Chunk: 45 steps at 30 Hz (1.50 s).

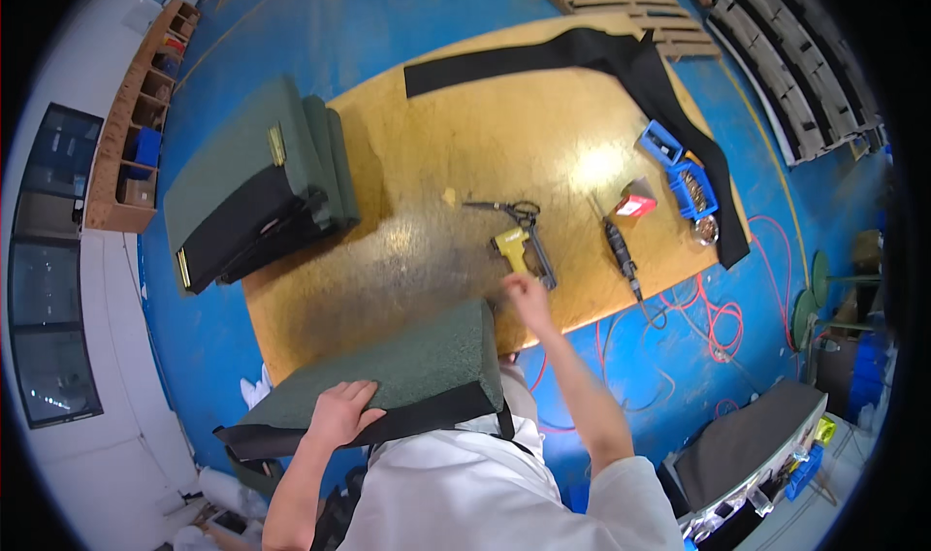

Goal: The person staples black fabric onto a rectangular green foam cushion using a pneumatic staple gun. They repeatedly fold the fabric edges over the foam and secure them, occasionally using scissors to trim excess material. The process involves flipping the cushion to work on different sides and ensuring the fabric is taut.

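Note:
A grey-green upholstered cushion (417, 357) with a black fabric strip along its near side lies across the table's front edge, against my body. Flat on its near edge, where green meets black, rests my left hand (344, 412), fingers stretched out. Past the cushion's right end, my right hand (528, 301) is closed at the handle end of a yellow staple gun (510, 247), slightly blurred. Just beyond the gun lie black-handled scissors (522, 210). A dark bar-shaped tool (541, 257) lies beside the gun, partly hidden by it.
More green cushions (262, 163) are stacked at the table's left. Along the far and right edges runs black fabric (524, 61). A black air tool (619, 248), a red box (636, 199) and blue bins (692, 190) occupy the right side. Red hoses (720, 328) trail over the floor.

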Available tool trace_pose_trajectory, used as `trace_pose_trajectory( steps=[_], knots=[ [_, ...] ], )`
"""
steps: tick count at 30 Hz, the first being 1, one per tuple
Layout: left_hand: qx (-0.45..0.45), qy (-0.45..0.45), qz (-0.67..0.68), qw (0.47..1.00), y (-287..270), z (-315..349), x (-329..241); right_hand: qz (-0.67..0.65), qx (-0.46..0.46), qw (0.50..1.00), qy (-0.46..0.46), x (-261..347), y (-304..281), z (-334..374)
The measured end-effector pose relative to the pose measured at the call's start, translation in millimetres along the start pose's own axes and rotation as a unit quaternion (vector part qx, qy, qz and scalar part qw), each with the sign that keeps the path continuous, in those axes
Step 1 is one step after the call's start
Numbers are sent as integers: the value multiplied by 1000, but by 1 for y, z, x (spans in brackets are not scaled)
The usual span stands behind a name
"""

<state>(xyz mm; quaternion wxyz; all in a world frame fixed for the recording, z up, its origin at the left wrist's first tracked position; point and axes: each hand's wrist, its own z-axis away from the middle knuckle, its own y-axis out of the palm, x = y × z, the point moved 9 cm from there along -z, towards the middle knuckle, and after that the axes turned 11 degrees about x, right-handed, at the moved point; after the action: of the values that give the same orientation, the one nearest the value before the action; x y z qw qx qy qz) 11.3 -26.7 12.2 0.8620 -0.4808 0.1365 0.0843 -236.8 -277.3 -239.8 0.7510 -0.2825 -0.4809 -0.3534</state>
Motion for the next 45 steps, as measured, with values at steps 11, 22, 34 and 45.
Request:
trace_pose_trajectory(
  steps=[11, 22, 34, 45],
  knots=[
    [-30, 36, -59, 997, 27, 14, -16, 468, 34, 840, 273, -119, 10, -94],
    [-71, 59, -5, 996, 30, 7, 2, 68, -65, 985, 146, 73, 4, 215],
    [-125, 96, 1, 988, 26, 5, 11, 43, -153, 971, 181, 159, 88, 332],
    [-123, 86, 6, 989, 28, 9, 13, 29, -149, 973, 171, 150, 89, 322]
  ],
)
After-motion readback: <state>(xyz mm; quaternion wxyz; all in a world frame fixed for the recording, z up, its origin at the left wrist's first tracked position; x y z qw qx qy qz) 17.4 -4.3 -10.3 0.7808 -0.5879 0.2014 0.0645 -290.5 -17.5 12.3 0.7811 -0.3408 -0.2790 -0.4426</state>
